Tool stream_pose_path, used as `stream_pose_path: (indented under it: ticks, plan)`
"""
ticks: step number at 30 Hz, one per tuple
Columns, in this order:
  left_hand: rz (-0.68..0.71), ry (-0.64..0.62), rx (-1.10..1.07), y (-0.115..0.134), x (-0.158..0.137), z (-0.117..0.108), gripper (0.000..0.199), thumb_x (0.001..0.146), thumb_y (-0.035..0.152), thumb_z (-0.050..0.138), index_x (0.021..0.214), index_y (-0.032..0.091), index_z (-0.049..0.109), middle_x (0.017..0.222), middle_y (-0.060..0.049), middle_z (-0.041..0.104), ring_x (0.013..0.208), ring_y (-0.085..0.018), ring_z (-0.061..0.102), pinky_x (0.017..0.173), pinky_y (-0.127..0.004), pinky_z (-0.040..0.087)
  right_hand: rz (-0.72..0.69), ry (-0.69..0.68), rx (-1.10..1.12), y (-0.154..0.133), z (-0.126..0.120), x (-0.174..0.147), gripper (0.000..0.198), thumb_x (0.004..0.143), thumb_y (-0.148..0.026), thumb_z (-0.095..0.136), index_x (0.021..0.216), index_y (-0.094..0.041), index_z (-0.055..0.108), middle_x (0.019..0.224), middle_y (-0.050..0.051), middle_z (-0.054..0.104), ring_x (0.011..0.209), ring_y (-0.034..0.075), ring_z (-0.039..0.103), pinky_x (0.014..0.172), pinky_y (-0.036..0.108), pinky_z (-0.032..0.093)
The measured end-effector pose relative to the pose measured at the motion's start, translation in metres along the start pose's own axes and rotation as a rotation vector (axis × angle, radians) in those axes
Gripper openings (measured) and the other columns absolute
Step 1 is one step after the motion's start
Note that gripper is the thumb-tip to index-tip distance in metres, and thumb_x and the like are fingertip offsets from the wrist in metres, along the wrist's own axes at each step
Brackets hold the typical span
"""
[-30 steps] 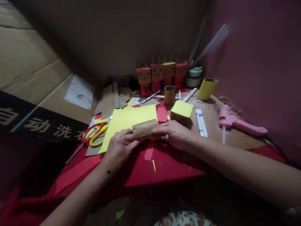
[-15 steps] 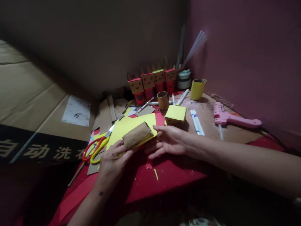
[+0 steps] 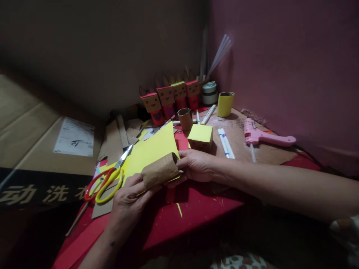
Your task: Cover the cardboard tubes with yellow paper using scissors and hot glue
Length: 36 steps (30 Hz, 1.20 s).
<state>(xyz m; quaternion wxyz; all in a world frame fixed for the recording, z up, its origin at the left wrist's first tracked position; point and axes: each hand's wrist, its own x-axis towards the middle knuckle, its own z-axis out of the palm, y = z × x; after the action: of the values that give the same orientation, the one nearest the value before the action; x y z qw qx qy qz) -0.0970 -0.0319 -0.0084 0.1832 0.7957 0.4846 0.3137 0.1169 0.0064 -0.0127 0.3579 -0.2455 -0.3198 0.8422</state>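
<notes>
A brown cardboard tube point(image 3: 160, 172) lies sideways against a sheet of yellow paper point(image 3: 151, 145). My left hand point(image 3: 130, 198) is closed round the tube's left end, thumb below and fingers on top. At the tube's right end, my right hand point(image 3: 193, 164) pinches the rim together with the yellow paper's edge; its lower fingers are partly hidden behind. The paper rises behind the tube, its far corner lifted. Left of the paper rest scissors point(image 3: 109, 177) with red and yellow handles. Just beyond my right hand sits a small box with a yellow top point(image 3: 200, 135).
Several cardboard figures with faces point(image 3: 169, 97) stand at the back. Near them are a short brown tube point(image 3: 185, 118), a yellow-wrapped tube point(image 3: 226, 104) and a lidded jar point(image 3: 209, 92). Markers point(image 3: 226, 143) and a pink glue gun point(image 3: 266, 136) lie right. A large carton point(image 3: 36, 145) stands left.
My right hand, open beside the tube before, has closed on its right end and the paper. The yellow paper's far edge has lifted. The view has shifted slightly right.
</notes>
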Motion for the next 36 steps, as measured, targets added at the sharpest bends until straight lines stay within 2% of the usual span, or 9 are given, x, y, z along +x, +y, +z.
stream_pose_path:
  ticks: [4, 9, 14, 19, 25, 30, 36]
  plan:
    - [0.045, 0.004, 0.019, -0.005, -0.002, -0.002, 0.015, 0.080, 0.028, 0.068, 0.091, 0.032, 0.078, 0.101, -0.001, 0.073, 0.093, -0.021, 0.066, 0.081, -0.029, 0.050, -0.003, -0.015, -0.017, 0.001, -0.002, 0.001, 0.043, 0.063, 0.007, 0.049, 0.100, -0.011, 0.061, 0.092, 0.011, 0.069, 0.086, 0.024, 0.069, 0.085, 0.052, 0.054]
    - [0.117, 0.003, 0.148, -0.006, -0.003, -0.004, 0.014, 0.081, 0.029, 0.067, 0.088, 0.031, 0.079, 0.094, -0.002, 0.074, 0.087, -0.021, 0.065, 0.075, -0.029, 0.048, 0.002, -0.013, -0.015, 0.000, -0.001, 0.001, 0.044, 0.060, 0.008, 0.047, 0.097, -0.010, 0.062, 0.088, 0.011, 0.069, 0.086, 0.025, 0.069, 0.083, 0.051, 0.055]
    - [0.074, -0.005, 0.118, -0.004, -0.002, -0.002, 0.015, 0.082, 0.031, 0.065, 0.088, 0.030, 0.078, 0.095, -0.002, 0.073, 0.089, -0.022, 0.065, 0.076, -0.029, 0.049, 0.013, 0.000, -0.010, -0.002, 0.000, 0.001, 0.043, 0.062, 0.009, 0.045, 0.097, -0.008, 0.064, 0.088, 0.012, 0.070, 0.082, 0.024, 0.069, 0.082, 0.050, 0.055]
    - [0.032, -0.007, 0.095, -0.005, -0.003, -0.001, 0.015, 0.083, 0.033, 0.065, 0.089, 0.029, 0.078, 0.095, -0.002, 0.072, 0.089, -0.021, 0.065, 0.077, -0.028, 0.048, 0.007, 0.058, -0.014, -0.001, 0.001, 0.002, 0.038, 0.066, 0.008, 0.045, 0.095, -0.005, 0.064, 0.084, 0.013, 0.069, 0.075, 0.022, 0.067, 0.079, 0.050, 0.056]
    - [0.113, 0.026, 0.141, -0.007, -0.004, 0.000, 0.014, 0.083, 0.029, 0.064, 0.087, 0.027, 0.078, 0.095, -0.003, 0.071, 0.088, -0.020, 0.064, 0.075, -0.027, 0.048, 0.029, 0.154, -0.013, -0.002, 0.006, 0.002, 0.042, 0.067, 0.013, 0.042, 0.098, -0.005, 0.065, 0.078, 0.010, 0.069, 0.082, 0.023, 0.068, 0.082, 0.048, 0.056]
    - [0.131, 0.060, 0.169, -0.002, -0.003, 0.002, 0.014, 0.083, 0.028, 0.063, 0.088, 0.026, 0.076, 0.095, -0.002, 0.071, 0.087, -0.019, 0.065, 0.072, -0.025, 0.048, 0.028, 0.171, 0.000, -0.001, 0.009, 0.000, 0.045, 0.069, 0.014, 0.041, 0.102, -0.005, 0.065, 0.086, 0.013, 0.071, 0.081, 0.023, 0.070, 0.083, 0.050, 0.057]
    - [0.142, 0.108, 0.258, 0.000, -0.006, 0.003, 0.013, 0.085, 0.031, 0.061, 0.086, 0.023, 0.070, 0.086, -0.003, 0.067, 0.079, -0.019, 0.064, 0.067, -0.027, 0.049, 0.001, 0.189, 0.028, 0.001, 0.011, 0.002, 0.046, 0.070, 0.015, 0.042, 0.105, -0.005, 0.065, 0.089, 0.014, 0.072, 0.080, 0.023, 0.071, 0.078, 0.045, 0.061]
